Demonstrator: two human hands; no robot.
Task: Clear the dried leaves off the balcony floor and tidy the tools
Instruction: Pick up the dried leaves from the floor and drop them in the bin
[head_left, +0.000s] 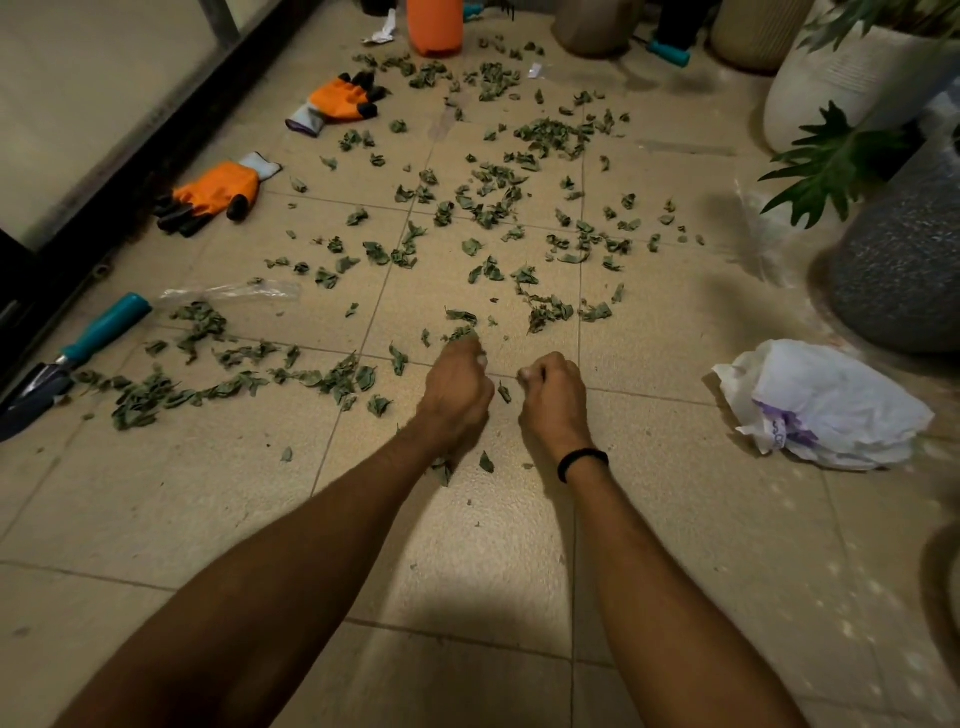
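Observation:
Dried green leaves (498, 197) lie scattered over the beige tiled balcony floor (467, 545), thickest in the middle and in a strip at the left (156, 395). My left hand (457, 387) is low over the floor with its fingers curled round a small clump of leaves (461, 332). My right hand (553, 387), close beside it, is curled into a fist with no leaf showing in it. One leaf (505, 392) lies between the hands. A teal-handled trowel (78, 353) lies at the left edge. Two orange gloves (340, 101) (218, 195) lie farther back on the left.
A crumpled white plastic bag (826, 410) lies to the right of my hands. A clear plastic bag (234, 291) lies near the trowel. An orange bottle (435, 26) and a second teal-handled tool (670, 52) stand at the back. A grey pot (904, 260) and a white pot (841, 78) line the right side.

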